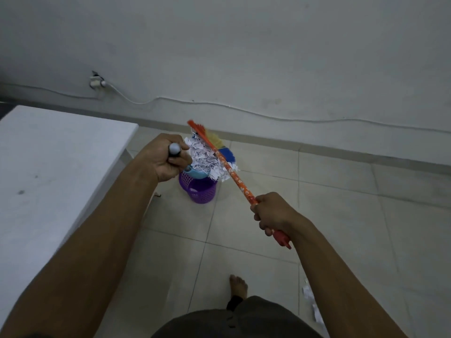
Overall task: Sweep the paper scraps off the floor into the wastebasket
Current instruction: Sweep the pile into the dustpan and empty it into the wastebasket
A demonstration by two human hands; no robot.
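Observation:
A purple wastebasket [200,190] stands on the tiled floor near the wall. Above it my left hand [166,158] grips the handle [174,150] of a blue dustpan [196,173], which is heaped with white paper scraps [207,157] over the basket's mouth. My right hand [271,212] grips the orange flowered handle [231,172] of a broom, whose multicoloured bristles [223,147] lie against the far side of the scraps. More scraps [311,301] lie on the floor by my right forearm.
A white table [48,167] fills the left side, close to the basket. A white cable [244,109] runs along the wall from a socket [96,81]. My bare foot [238,285] stands on the tiles [341,215] below the basket.

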